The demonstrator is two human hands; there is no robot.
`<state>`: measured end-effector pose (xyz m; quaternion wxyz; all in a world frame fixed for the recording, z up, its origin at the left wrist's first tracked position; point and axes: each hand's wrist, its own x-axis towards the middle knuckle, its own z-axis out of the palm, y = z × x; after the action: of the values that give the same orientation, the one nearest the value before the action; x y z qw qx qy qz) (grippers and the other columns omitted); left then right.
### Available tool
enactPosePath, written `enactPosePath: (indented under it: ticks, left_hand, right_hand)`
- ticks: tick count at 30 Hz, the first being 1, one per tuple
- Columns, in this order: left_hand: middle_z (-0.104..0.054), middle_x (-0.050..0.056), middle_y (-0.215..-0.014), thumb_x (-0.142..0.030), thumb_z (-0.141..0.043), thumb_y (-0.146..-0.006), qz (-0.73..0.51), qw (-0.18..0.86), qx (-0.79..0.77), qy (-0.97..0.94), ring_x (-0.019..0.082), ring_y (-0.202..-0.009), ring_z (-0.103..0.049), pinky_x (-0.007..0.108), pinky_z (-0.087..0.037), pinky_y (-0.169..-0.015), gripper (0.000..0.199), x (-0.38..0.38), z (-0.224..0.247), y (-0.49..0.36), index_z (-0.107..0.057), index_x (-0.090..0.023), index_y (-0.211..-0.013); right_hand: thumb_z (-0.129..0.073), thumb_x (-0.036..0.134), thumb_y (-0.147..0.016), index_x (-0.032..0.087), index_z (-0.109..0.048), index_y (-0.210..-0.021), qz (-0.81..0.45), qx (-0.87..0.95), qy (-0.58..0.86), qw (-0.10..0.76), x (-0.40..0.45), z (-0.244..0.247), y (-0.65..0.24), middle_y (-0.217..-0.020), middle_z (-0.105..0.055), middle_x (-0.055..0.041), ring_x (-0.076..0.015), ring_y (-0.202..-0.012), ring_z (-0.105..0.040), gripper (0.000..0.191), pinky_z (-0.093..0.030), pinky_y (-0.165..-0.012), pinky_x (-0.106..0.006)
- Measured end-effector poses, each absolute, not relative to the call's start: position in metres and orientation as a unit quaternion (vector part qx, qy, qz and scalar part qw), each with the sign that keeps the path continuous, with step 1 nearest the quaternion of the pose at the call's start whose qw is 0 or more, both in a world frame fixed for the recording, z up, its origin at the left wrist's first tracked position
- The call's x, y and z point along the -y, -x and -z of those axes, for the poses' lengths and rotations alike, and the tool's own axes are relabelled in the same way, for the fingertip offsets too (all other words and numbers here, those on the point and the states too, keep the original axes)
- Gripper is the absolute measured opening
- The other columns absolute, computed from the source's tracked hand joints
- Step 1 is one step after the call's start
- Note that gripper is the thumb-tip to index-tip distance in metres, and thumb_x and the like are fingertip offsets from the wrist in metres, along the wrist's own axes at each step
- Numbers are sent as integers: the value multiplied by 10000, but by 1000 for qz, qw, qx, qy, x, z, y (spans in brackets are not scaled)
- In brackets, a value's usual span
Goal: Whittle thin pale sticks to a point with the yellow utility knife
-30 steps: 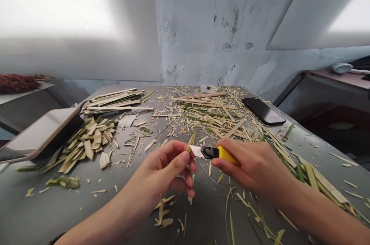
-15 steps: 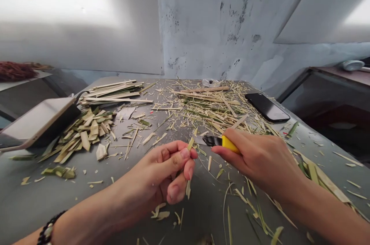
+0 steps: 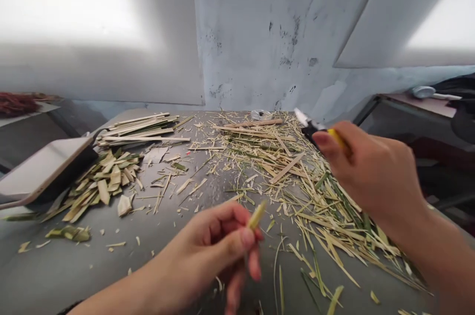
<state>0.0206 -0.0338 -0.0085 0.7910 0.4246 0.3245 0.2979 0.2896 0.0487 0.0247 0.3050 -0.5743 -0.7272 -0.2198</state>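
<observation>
Between its thumb and forefinger, my left hand [image 3: 217, 243] pinches a short pale-green bamboo strip [image 3: 257, 215], its tip pointing up and away from me. The lower fingers of that hand hang loosely and are blurred. My right hand [image 3: 378, 171] is raised over the right side of the table, wrapped around a yellow and black utility knife [image 3: 310, 132]. Its blade points up toward the wall, well apart from the strip. Beneath the right hand lies a heap of thin bamboo shavings [image 3: 326, 211].
The grey table [image 3: 111, 280] carries a bundle of long strips [image 3: 148, 129] at the back left and a pile of short cut pieces [image 3: 107, 179]. A tablet-like device [image 3: 44, 161] stands tilted at the left. A clear round object [image 3: 261, 115] sits near the wall.
My right hand has lifted the knife up and to the right, away from the strip. My left hand has dropped slightly toward me, still pinching the strip. The black phone is now hidden behind my right hand.
</observation>
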Motion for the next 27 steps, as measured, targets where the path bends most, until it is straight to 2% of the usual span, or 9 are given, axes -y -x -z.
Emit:
enactPosePath:
  ticks: [3,8,13,18,27]
  left_hand:
    - [-642,-13,-775,-442,-668,-956,-375,745,-354,-423,51,-482,-503,186,-539,-452,276,22,7,-13,-600,-174,-952]
    - [-661,33,-781,-387,-588,-1009,-414,731,-387,-381,70,-546,-513,182,-543,-501,257,19,5,-11,-644,-138,-981]
    - [-633,18,-807,-293,-629,-998,-420,746,-398,-330,62,-603,-526,169,-545,-563,177,19,-1,-10,-650,-126,-944]
    - [-635,15,-841,-215,-697,-956,-429,752,-389,-314,52,-635,-565,159,-552,-606,150,16,-2,-6,-695,-116,-1068]
    - [-703,3,-804,-245,-601,-1017,-412,775,-360,-315,65,-587,-633,196,-578,-616,84,19,2,-8,-584,-166,-997]
  right_hand:
    - [-371,617,-1048,221,-453,-741,161,808,464,324,-38,-11,-268,-512,-430,61,-100,-407,-387,508,-231,-474,-254]
    - [-392,648,-1032,209,-546,-762,74,863,404,293,-30,10,-253,-535,-491,65,-104,-413,-449,537,-273,-461,-258]
    - [-421,622,-1035,200,-616,-838,55,873,385,294,-27,8,-254,-535,-494,75,-99,-414,-454,506,-293,-446,-249]
    - [-432,583,-1048,196,-630,-898,48,866,394,304,-28,8,-254,-536,-492,86,-89,-410,-443,460,-303,-450,-244]
    - [-459,580,-1039,193,-610,-917,-1,895,348,279,-24,23,-250,-606,-518,66,-98,-493,-457,433,-314,-521,-250]
